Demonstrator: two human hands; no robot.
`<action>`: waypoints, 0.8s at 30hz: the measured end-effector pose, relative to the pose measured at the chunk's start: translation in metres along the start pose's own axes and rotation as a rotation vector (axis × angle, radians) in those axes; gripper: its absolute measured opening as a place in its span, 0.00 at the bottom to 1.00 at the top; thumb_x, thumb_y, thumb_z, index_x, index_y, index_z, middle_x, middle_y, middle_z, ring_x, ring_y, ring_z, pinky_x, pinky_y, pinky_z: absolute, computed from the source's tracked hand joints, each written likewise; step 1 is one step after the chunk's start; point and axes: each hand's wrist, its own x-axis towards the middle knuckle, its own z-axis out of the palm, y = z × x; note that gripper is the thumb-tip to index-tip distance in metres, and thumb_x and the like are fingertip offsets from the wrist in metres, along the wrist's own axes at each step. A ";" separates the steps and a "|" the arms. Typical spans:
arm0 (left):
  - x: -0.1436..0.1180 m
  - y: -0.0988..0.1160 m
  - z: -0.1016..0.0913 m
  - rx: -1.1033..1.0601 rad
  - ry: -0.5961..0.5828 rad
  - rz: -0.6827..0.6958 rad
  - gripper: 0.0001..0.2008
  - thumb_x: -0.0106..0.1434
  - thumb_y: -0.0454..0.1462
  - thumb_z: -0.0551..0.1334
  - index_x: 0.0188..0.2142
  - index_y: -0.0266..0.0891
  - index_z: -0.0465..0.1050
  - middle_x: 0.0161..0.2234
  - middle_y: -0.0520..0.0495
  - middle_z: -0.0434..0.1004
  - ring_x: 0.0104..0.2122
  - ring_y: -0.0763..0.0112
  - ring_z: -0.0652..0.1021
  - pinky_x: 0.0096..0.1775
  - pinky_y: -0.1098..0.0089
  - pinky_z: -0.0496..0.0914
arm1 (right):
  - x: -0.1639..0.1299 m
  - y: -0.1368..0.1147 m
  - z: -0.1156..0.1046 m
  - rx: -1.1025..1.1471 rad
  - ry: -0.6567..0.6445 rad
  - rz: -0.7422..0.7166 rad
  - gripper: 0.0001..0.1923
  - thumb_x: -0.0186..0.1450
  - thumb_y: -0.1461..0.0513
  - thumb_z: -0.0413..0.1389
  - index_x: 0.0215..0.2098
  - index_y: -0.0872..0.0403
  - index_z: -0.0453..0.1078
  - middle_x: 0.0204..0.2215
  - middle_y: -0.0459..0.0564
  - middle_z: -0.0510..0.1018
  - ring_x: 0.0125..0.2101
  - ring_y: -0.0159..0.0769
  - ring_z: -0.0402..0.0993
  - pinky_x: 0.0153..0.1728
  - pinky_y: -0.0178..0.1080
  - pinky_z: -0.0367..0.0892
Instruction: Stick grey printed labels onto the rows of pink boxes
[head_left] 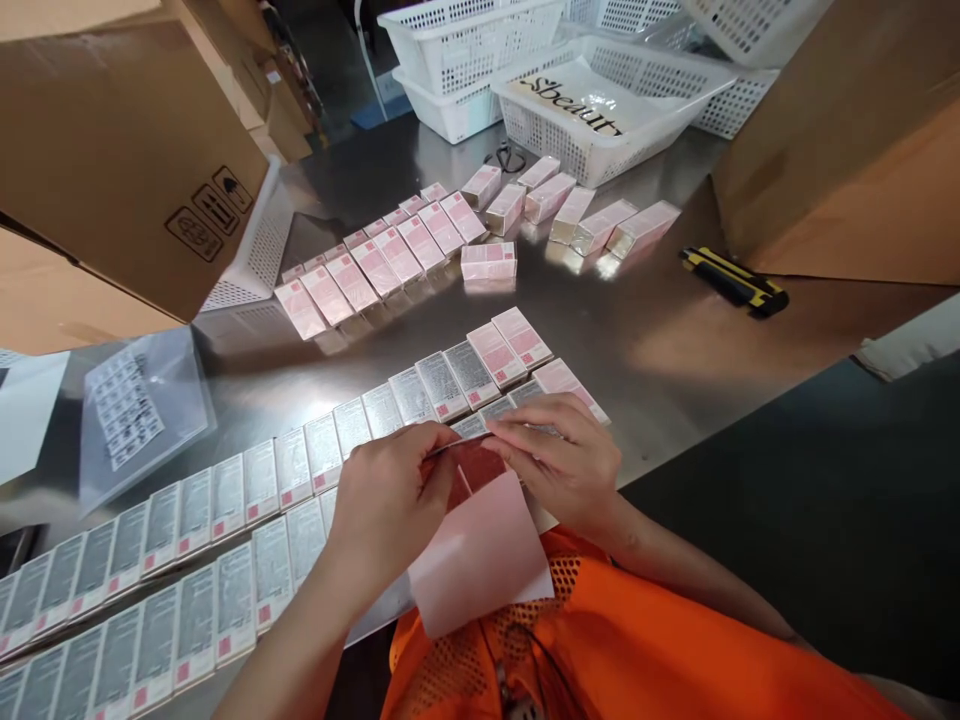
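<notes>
Both hands meet at the near edge of the steel tabletop (675, 340): the left hand (386, 500) and right hand (562, 460) each pinch the top edge of a pale pink paper sheet (480, 550), which hangs over the person's orange mesh vest (600, 640). Rows of small pink-and-silver labelled cartons (225, 500) lie flat just beside the hands. A yellow-and-black utility knife (735, 282) rests well apart, near white plastic mesh baskets (600, 110).

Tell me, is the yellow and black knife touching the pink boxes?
Apart. The head view shows bare metal table between the knife and the nearest pink boxes.
</notes>
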 end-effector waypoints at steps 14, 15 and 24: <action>0.004 0.000 0.006 -0.178 -0.025 0.018 0.07 0.63 0.35 0.59 0.31 0.42 0.76 0.23 0.56 0.75 0.23 0.76 0.71 0.26 0.76 0.61 | -0.012 0.005 0.000 0.010 -0.001 0.077 0.16 0.60 0.70 0.62 0.44 0.48 0.77 0.39 0.49 0.82 0.39 0.39 0.78 0.41 0.43 0.75; 0.004 0.001 0.006 -0.171 -0.022 0.027 0.07 0.63 0.34 0.58 0.32 0.42 0.76 0.23 0.56 0.75 0.22 0.77 0.71 0.26 0.76 0.61 | -0.013 0.005 -0.001 0.016 0.004 0.066 0.16 0.60 0.71 0.62 0.44 0.48 0.77 0.39 0.50 0.82 0.39 0.39 0.79 0.40 0.43 0.75; 0.001 0.003 0.006 -0.089 0.012 0.099 0.09 0.61 0.31 0.57 0.34 0.43 0.76 0.24 0.56 0.78 0.24 0.74 0.76 0.27 0.74 0.64 | -0.014 0.003 -0.001 -0.024 -0.002 0.094 0.11 0.61 0.68 0.61 0.40 0.48 0.76 0.41 0.49 0.83 0.39 0.38 0.80 0.40 0.40 0.76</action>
